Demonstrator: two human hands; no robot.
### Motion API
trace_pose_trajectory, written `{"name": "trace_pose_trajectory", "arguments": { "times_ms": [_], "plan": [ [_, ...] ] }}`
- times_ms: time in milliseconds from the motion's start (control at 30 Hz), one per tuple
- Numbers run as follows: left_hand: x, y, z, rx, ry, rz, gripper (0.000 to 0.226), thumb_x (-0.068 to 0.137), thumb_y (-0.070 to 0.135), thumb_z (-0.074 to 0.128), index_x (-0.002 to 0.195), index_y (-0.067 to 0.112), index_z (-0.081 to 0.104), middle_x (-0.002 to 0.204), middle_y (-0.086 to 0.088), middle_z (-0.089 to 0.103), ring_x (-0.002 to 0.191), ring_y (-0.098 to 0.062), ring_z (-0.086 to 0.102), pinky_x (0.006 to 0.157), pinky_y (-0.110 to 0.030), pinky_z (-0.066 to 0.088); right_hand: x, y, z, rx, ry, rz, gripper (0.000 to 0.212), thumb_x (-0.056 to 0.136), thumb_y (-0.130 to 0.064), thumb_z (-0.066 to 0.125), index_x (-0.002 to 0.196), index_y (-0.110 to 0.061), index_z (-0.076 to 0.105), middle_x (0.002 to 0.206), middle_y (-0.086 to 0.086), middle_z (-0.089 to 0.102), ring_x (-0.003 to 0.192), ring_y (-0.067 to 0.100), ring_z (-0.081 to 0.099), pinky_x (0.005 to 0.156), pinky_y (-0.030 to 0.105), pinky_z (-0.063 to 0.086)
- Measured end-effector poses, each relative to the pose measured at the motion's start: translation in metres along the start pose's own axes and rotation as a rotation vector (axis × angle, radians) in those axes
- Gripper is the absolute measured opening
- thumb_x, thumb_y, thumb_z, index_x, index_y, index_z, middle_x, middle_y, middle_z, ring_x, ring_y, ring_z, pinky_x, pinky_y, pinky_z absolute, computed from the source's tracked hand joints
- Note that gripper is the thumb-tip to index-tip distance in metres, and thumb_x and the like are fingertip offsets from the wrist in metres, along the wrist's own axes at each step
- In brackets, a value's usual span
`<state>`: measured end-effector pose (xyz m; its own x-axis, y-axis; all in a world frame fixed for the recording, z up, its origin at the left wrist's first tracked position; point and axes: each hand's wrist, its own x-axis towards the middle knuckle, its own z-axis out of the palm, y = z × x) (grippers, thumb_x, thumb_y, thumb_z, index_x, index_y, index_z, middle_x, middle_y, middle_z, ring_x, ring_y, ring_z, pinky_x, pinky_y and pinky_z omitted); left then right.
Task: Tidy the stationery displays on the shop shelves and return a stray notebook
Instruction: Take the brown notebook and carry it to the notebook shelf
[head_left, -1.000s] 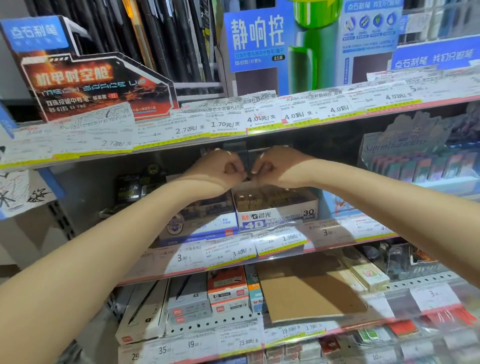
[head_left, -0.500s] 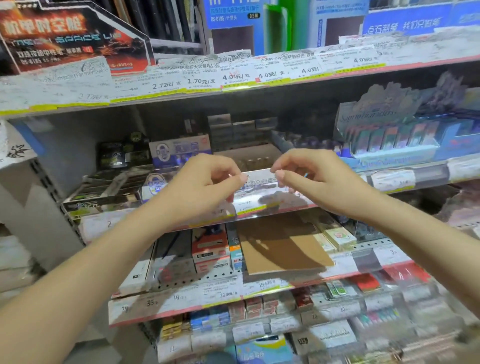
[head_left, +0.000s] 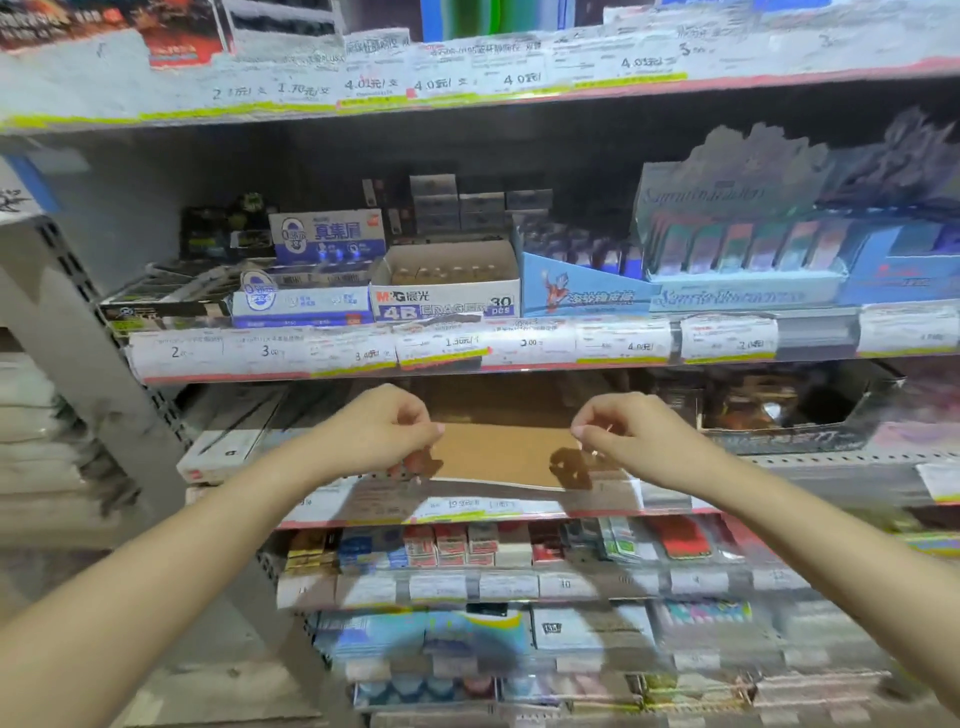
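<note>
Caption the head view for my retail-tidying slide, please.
Both hands, left and right, hover with pinched fingers over a brown kraft notebook lying below the 4B eraser box.

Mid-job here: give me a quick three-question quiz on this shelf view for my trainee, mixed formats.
1. True or false: the brown notebook lies flat on the shelf below the 4B eraser box.
2. Multiple choice: the left hand and right hand are: A) inside the eraser box; B) over the notebook's two sides, fingers pinched; C) hanging away from the shelves.
3. Fill in: the count printed on the eraser box front reads ___ pcs.

Key: 1 true; 2 B; 3 30.
</note>
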<state>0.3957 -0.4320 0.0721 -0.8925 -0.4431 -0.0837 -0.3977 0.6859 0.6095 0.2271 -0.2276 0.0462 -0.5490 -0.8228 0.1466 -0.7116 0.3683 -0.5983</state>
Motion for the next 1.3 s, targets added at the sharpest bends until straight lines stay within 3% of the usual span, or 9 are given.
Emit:
{"name": "trace_pose_trajectory", "arguments": {
  "times_ms": [133, 267, 400, 500, 600, 733, 833, 933, 1300],
  "plan": [
    [0.012, -0.02, 0.025, -0.051, 0.06, -0.262, 0.028, 0.091, 0.03, 0.051, 0.075, 0.008, 0.047, 0.059, -0.013, 0.061, 0.039, -0.019, 0.053, 0.035, -0.021, 0.039, 0.009, 0.032, 0.019, -0.051, -0.075, 0.151, 0.017, 0.087, -0.03, 0.054, 0.084, -0.015, 0.062, 0.074, 0.004, 0.067, 0.066, 0.019, 0.06, 0.059, 0.027, 0.044],
    [0.025, -0.032, 0.039, -0.171, 0.152, -0.408, 0.036, 0.089, 0.03, 0.054, 0.067, 0.002, 0.05, 0.064, -0.025, 0.059, 0.05, -0.031, 0.06, 0.051, -0.028, 0.046, 0.016, 0.048, 0.041, -0.012, -0.088, 0.269, 0.03, 0.088, -0.03, 0.052, 0.064, -0.013, 0.052, 0.071, 0.015, 0.069, 0.073, 0.026, 0.064, 0.062, 0.027, 0.042],
    [0.036, -0.032, 0.049, -0.47, 0.211, -0.507, 0.03, 0.084, 0.015, 0.063, 0.062, 0.005, 0.045, 0.052, -0.011, 0.046, 0.036, -0.02, 0.053, 0.053, -0.036, 0.06, 0.027, 0.051, 0.062, 0.296, -0.06, 0.418, 0.04, 0.086, -0.024, 0.058, 0.05, -0.013, 0.043, 0.051, 0.011, 0.05, 0.07, 0.035, 0.07, 0.058, 0.028, 0.046],
    [0.043, -0.03, 0.054, -0.589, 0.252, -0.541, 0.034, 0.078, 0.008, 0.07, 0.059, 0.01, 0.041, 0.053, -0.009, 0.044, 0.049, -0.019, 0.047, 0.071, -0.047, 0.058, 0.029, 0.05, 0.068, 0.445, 0.017, 0.47, 0.03, 0.081, -0.013, 0.067, 0.063, -0.016, 0.042, 0.067, 0.012, 0.049, 0.06, 0.026, 0.065, 0.06, 0.034, 0.058],
    [0.046, -0.025, 0.052, -0.708, 0.198, -0.524, 0.029, 0.079, 0.002, 0.068, 0.063, 0.01, 0.045, 0.047, -0.004, 0.044, 0.052, -0.012, 0.046, 0.059, -0.029, 0.059, 0.026, 0.046, 0.068, 0.615, 0.065, 0.566, 0.026, 0.079, -0.005, 0.069, 0.086, -0.011, 0.045, 0.077, 0.005, 0.056, 0.051, 0.019, 0.059, 0.043, 0.025, 0.053],
    [0.038, -0.024, 0.05, -0.766, 0.01, -0.416, 0.032, 0.088, 0.0, 0.054, 0.061, 0.012, 0.043, 0.068, -0.006, 0.054, 0.061, -0.011, 0.06, 0.06, -0.028, 0.059, 0.017, 0.041, 0.065, 0.839, 0.086, 0.644, 0.047, 0.078, 0.0, 0.069, 0.119, 0.001, 0.046, 0.111, 0.017, 0.059, 0.048, 0.011, 0.06, 0.035, 0.015, 0.049],
    [0.028, -0.026, 0.048, -0.869, -0.086, -0.392, 0.018, 0.089, -0.006, 0.048, 0.089, 0.012, 0.05, 0.096, -0.008, 0.065, 0.083, -0.017, 0.064, 0.053, -0.03, 0.06, 0.006, 0.039, 0.06, 0.896, 0.047, 0.628, 0.041, 0.082, 0.002, 0.064, 0.119, 0.004, 0.047, 0.11, 0.015, 0.058, 0.066, 0.012, 0.059, 0.041, 0.014, 0.053],
    [0.015, -0.027, 0.05, -1.022, -0.109, -0.345, 0.042, 0.085, -0.014, 0.044, 0.116, 0.015, 0.044, 0.1, -0.011, 0.064, 0.086, -0.023, 0.065, 0.052, -0.032, 0.06, -0.009, 0.034, 0.052, 0.919, -0.003, 0.611, 0.038, 0.085, 0.002, 0.061, 0.119, 0.001, 0.043, 0.109, 0.012, 0.052, 0.079, 0.014, 0.059, 0.05, 0.018, 0.058],
    [-0.034, -0.004, 0.059, -1.118, -0.276, -0.147, 0.063, 0.065, -0.018, 0.052, 0.117, 0.017, 0.046, 0.092, -0.014, 0.074, 0.078, -0.027, 0.074, 0.065, -0.046, 0.059, -0.087, 0.026, 0.022, 1.04, -0.105, 0.486, 0.022, 0.088, 0.008, 0.051, 0.103, -0.009, 0.047, 0.102, 0.01, 0.064, 0.08, 0.018, 0.067, 0.058, 0.027, 0.061]
  ]
}}
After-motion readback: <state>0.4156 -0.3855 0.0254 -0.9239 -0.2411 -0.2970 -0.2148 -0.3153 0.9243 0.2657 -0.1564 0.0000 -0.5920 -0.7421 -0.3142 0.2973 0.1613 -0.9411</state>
